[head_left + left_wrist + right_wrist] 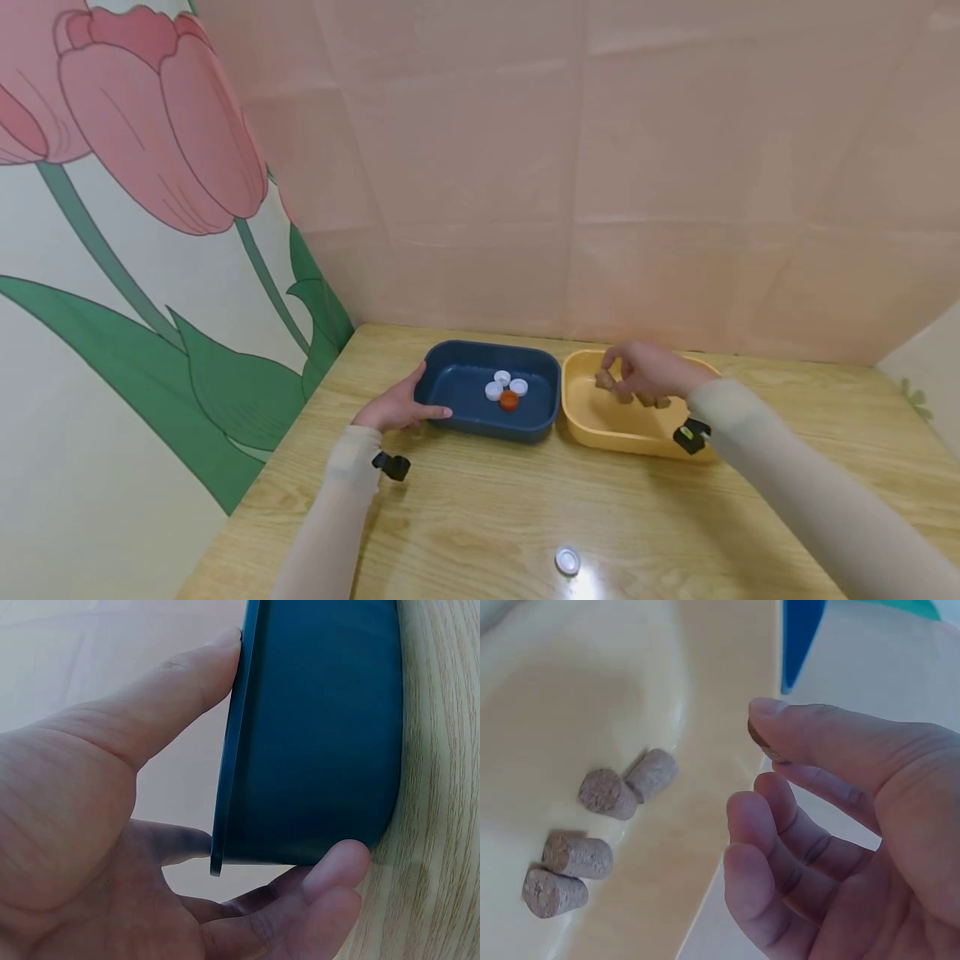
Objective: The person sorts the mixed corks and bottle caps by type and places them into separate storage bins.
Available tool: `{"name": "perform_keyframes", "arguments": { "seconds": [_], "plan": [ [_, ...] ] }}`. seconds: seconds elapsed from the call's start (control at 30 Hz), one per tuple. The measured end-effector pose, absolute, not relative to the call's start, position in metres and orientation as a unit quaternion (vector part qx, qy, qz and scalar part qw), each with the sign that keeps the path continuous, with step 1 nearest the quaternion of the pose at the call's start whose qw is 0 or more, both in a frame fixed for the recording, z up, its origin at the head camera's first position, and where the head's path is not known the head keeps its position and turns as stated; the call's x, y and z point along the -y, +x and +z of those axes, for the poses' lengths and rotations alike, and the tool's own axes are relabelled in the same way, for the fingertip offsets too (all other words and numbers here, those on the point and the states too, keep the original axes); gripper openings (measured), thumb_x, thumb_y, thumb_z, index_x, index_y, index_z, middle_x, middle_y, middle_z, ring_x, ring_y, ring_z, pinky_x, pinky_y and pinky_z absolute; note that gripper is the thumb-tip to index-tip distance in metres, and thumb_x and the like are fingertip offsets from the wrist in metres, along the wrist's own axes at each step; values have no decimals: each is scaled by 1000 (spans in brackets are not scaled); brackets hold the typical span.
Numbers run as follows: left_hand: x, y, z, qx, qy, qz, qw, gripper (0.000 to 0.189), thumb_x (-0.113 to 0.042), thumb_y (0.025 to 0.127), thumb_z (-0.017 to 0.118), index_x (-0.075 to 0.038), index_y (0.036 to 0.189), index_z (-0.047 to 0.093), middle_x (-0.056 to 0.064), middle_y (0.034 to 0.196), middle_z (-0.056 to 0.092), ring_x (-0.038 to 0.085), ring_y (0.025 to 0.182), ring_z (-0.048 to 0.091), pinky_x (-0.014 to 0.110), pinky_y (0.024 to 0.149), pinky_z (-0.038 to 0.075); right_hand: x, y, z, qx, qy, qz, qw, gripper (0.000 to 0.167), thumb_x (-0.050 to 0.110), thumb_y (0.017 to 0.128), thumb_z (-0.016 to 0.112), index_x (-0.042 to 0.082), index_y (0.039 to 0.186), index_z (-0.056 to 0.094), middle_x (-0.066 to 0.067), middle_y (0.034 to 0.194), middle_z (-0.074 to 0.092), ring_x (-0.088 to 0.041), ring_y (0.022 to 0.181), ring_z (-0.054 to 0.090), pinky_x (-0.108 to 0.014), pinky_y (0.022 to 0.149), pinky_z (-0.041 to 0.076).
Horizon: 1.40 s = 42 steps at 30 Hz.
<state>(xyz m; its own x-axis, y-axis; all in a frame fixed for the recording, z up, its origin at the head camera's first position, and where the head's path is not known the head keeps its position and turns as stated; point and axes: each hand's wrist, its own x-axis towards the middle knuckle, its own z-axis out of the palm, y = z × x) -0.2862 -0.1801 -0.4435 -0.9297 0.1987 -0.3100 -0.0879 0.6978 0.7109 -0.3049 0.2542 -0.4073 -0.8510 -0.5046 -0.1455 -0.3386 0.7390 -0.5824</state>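
Note:
At the left end of a dark blue tray (480,427), my left hand (397,407) holds the tray. Its thumb (199,671) touches the rim and the other fingers lie around the end wall. Inside that tray are several bottle caps: white ones (493,391) and an orange-red one (509,401). My right hand (651,369) is over the yellow tray (600,439), pinching a cork (765,742) between thumb and index finger. That cork is mostly hidden by the thumb in the right wrist view. More corks (577,855) lie on the yellow tray's floor.
Side by side, the two trays stand near the back of the wooden table (465,517), against a pinkish cloth backdrop (465,183). A round whitish cap (567,561) lies by the front edge of the view. To the left is a wall with painted tulips (135,117).

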Motion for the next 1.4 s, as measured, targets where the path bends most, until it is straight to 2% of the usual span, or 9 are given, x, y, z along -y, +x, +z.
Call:
{"name": "perform_keyframes", "arguments": {
  "seconds": [0.2, 0.3, 0.37, 0.5, 0.63, 0.8, 1.03, 1.23, 1.4],
  "plan": [
    [180, -286, -442, -904, 25, 387, 182, 113, -46, 82, 81, -24, 163, 5, 18, 156, 33, 34, 79, 61, 41, 70, 51, -250, -321, -415, -921, -200, -270, 196, 27, -2, 85, 68, 11, 109, 67, -7, 65, 63, -18, 42, 51, -29, 37, 42],
    [180, -285, -441, -903, 27, 388, 182, 111, -44, 84, 80, -22, 163, 4, 19, 158, 30, 34, 81, 61, 42, 73, 51, -248, -326, -420, -925, -164, -263, 218, 28, -3, 83, 66, 13, 105, 67, -12, 68, 65, -20, 43, 51, -31, 36, 41],
    [179, -284, -441, -902, 29, 391, 184, 111, -43, 85, 80, -22, 163, 4, 19, 161, 26, 34, 84, 62, 44, 76, 52, -247, -328, -424, -930, -144, -253, 224, 32, -4, 81, 66, 13, 107, 67, -15, 73, 66, -20, 44, 50, -30, 36, 40],
    [179, -282, -441, -900, 29, 394, 186, 112, -43, 84, 80, -22, 163, 4, 19, 163, 22, 32, 89, 63, 46, 82, 53, -246, -332, -433, -939, -142, -229, 214, 34, -3, 78, 66, 13, 108, 69, -14, 81, 63, -16, 46, 45, -27, 37, 38],
    [179, -282, -441, -901, 30, 392, 184, 112, -44, 84, 81, -22, 163, 4, 20, 163, 22, 31, 89, 64, 46, 82, 54, -245, -335, -439, -946, -166, -207, 186, 30, -2, 78, 69, 10, 105, 70, -11, 92, 61, -14, 47, 47, -24, 40, 40],
    [179, -282, -439, -902, 30, 390, 183, 112, -43, 84, 81, -22, 163, 4, 20, 162, 23, 32, 88, 64, 45, 81, 54, -241, -335, -440, -945, -158, -209, 197, 30, -4, 78, 70, 8, 105, 69, -15, 108, 56, -14, 52, 46, -24, 44, 41],
    [179, -283, -441, -903, 29, 387, 182, 112, -45, 84, 80, -24, 163, 4, 18, 160, 28, 33, 83, 62, 44, 75, 52, -239, -334, -439, -948, -149, -195, 202, 27, -1, 78, 71, 9, 103, 67, -14, 105, 56, -15, 55, 46, -24, 46, 40],
    [180, -283, -442, -904, 27, 387, 182, 113, -46, 83, 81, -24, 163, 5, 19, 160, 27, 32, 85, 62, 44, 76, 52, -238, -336, -440, -949, -149, -193, 202, 32, -4, 76, 71, 8, 105, 67, -14, 104, 56, -18, 62, 49, -24, 47, 42],
    [180, -283, -441, -902, 26, 389, 183, 115, -48, 81, 82, -24, 163, 5, 19, 161, 27, 32, 85, 62, 44, 76, 52, -238, -336, -441, -946, -144, -207, 203, 35, -5, 76, 72, 7, 108, 65, -16, 108, 55, -16, 58, 48, -24, 47, 42]
  ]
}}
